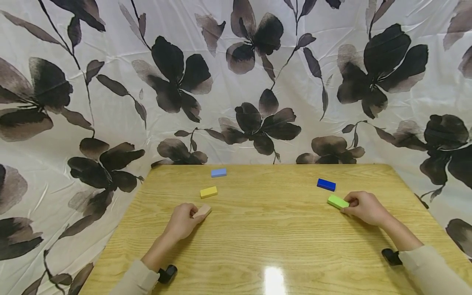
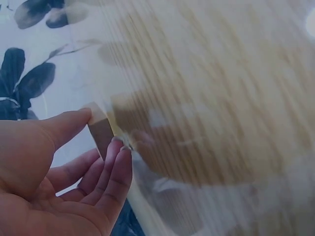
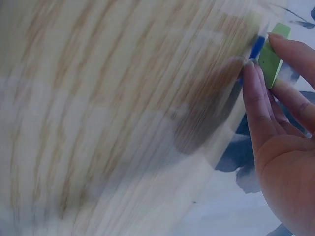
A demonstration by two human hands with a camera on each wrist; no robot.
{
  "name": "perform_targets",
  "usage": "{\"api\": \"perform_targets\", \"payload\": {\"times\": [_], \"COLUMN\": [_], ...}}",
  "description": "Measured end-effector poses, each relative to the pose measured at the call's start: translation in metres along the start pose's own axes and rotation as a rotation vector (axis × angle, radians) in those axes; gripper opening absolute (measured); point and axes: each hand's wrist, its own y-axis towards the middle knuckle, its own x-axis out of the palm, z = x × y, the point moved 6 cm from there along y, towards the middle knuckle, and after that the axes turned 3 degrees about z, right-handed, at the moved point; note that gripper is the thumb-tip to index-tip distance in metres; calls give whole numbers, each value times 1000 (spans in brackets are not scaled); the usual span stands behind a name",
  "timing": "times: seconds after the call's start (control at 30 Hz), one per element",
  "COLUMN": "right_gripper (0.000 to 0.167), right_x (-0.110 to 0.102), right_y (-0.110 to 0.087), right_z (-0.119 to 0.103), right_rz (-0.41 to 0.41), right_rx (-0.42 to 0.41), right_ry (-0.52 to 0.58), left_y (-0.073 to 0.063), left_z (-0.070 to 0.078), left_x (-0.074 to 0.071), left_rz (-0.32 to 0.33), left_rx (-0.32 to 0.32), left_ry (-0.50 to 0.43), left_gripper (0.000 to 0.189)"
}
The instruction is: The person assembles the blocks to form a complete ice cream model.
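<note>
On the left side of the table, my left hand (image 1: 183,221) pinches a beige rectangular block (image 1: 203,210) between thumb and fingers. The left wrist view shows the thumb on one end of that block (image 2: 102,132). Just beyond it lies a yellow block (image 1: 208,192), with a light blue block (image 1: 218,173) farther back. Over on the right, my right hand (image 1: 366,209) grips the end of a lime green block (image 1: 337,202). A dark blue block (image 1: 326,184) lies right behind the green one. In the right wrist view, fingers partly cover this blue block (image 3: 258,47).
The wood-grain table (image 1: 273,229) ends at a back edge close behind the light blue block. A white cloth with dark flowers (image 1: 221,82) hangs behind and beside it. Black wrist devices (image 1: 167,274) sit at both sleeve cuffs.
</note>
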Motion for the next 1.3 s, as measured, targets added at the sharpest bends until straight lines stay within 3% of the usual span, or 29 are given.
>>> {"api": "perform_targets", "payload": {"times": [0.23, 0.5, 1.3], "right_gripper": [30, 27, 29], "right_x": [2, 3, 22], "right_y": [3, 10, 30], "right_z": [-7, -16, -48], "right_rz": [-4, -13, -66], "right_rx": [-24, -39, -78], "right_ry": [20, 46, 118], "left_y": [0, 2, 7], "left_z": [11, 23, 64], "left_x": [1, 6, 28], "left_rz": [0, 3, 0], "left_rx": [27, 12, 125], "left_ry": [-20, -45, -95], "left_gripper": [26, 27, 16]}}
